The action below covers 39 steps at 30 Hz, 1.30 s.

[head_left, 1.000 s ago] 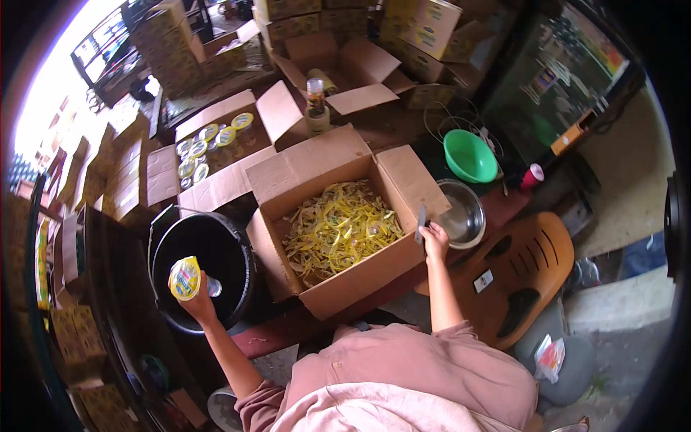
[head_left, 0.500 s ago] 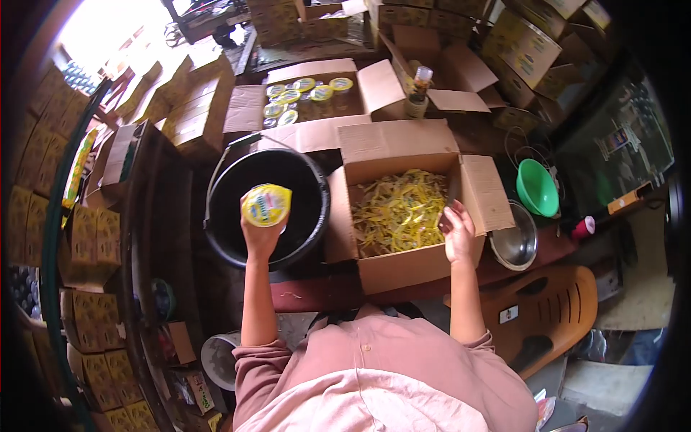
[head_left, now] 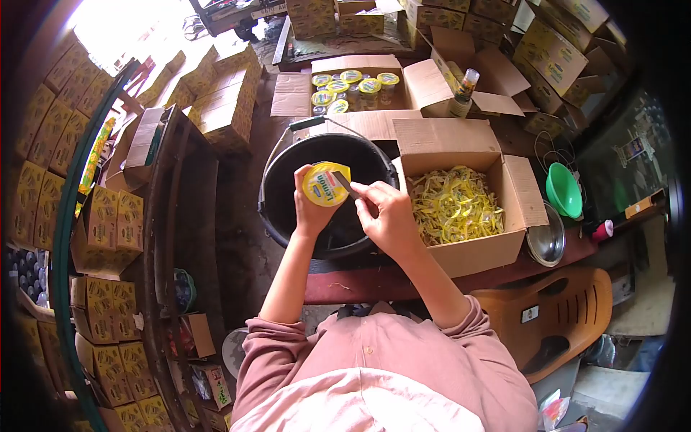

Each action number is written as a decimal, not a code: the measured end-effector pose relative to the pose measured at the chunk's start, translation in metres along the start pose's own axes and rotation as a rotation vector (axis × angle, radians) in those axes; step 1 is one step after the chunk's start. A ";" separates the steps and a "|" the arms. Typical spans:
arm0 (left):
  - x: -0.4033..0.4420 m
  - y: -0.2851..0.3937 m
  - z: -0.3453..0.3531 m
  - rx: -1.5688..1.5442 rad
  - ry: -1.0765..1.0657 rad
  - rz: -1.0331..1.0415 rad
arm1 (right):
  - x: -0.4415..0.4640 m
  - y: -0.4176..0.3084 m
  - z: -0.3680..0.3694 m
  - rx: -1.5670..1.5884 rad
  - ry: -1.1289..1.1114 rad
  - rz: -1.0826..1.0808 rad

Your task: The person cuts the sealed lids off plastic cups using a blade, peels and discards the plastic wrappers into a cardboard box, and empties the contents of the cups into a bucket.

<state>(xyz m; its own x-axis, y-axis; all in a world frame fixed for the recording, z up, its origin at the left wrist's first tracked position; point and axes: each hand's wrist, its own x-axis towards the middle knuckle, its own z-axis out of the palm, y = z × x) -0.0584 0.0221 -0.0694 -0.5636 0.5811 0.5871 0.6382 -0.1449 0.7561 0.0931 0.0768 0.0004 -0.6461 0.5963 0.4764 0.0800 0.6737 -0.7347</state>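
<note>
My left hand [head_left: 311, 216] is wrapped round a cup with a yellow printed lid [head_left: 326, 184], held over the black bucket [head_left: 272, 225]. My right hand [head_left: 385, 216] grips a small knife [head_left: 345, 185], its blade lying against the right side of the lid. Right of the bucket, an open cardboard box [head_left: 468, 256] holds a heap of yellow strips [head_left: 457, 207]. Behind, several cups with yellow lids [head_left: 351, 76] stand in another open carton [head_left: 398, 101].
A green bowl [head_left: 563, 191] and a metal bowl [head_left: 548, 236] are at the right, above an orange chair [head_left: 576, 306] with a phone [head_left: 530, 313] on it. A bottle [head_left: 466, 85] stands behind the box. Stacked cartons [head_left: 108, 306] fill the left.
My right hand has moved left from the box of strips to the cup, bringing the knife onto the lid. The view has shifted, and my left hand still holds the cup.
</note>
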 end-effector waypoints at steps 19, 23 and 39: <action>-0.004 -0.010 0.000 -0.102 -0.005 -0.008 | 0.016 -0.003 0.033 -0.152 -0.031 -0.061; -0.004 -0.011 0.000 -0.108 -0.036 -0.005 | 0.017 0.000 0.033 -0.174 -0.055 -0.073; 0.002 -0.014 -0.007 -0.080 -0.095 -0.104 | 0.009 -0.010 -0.016 -0.252 -0.221 -0.014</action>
<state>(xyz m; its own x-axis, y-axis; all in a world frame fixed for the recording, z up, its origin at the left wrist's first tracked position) -0.0725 0.0192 -0.0772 -0.5701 0.6690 0.4769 0.5330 -0.1406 0.8343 0.0992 0.0825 0.0196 -0.7952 0.4959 0.3489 0.2375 0.7842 -0.5732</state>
